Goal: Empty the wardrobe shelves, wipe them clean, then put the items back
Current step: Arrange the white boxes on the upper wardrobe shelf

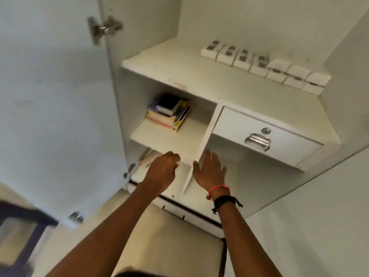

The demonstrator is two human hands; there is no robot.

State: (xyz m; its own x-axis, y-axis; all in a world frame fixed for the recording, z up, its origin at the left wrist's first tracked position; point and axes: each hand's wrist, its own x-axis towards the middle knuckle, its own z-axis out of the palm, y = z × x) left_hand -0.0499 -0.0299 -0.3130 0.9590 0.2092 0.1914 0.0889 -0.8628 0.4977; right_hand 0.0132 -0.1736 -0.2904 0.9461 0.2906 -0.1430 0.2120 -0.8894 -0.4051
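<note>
White laminate covers the open wardrobe, its door [60,116] swung out at the far left with a metal hinge [103,29] near the top, and a dark piece of furniture [24,220] stands blurred on the floor below it. Inside, the left-hand middle shelf [165,142] carries a stack of books [169,111] pushed toward its back left corner, the smaller volumes lying on the larger. In the compartment beneath, a pale flat item [147,156] with a reddish edge lies at the left (too blurred to name). The left hand [162,170] reaches in front of that lower compartment, knuckles just below the front edge of the book shelf, fingers curled under; the blur hides whether they have hold of anything. Just to its right runs the upright divider [201,154], and on the other side of it the right hand [210,170] is held flat with fingers straight and spread, holding nothing, its wrist wearing a red thread band [218,189] and a black cord band [225,201]. Above and to the right sits a closed drawer [289,148] with a metal pull handle [257,141] and a round lock [266,130] just over it. On the top shelf [179,70], a row of small white boxes [265,68] lines the back right, touching side by side.
</note>
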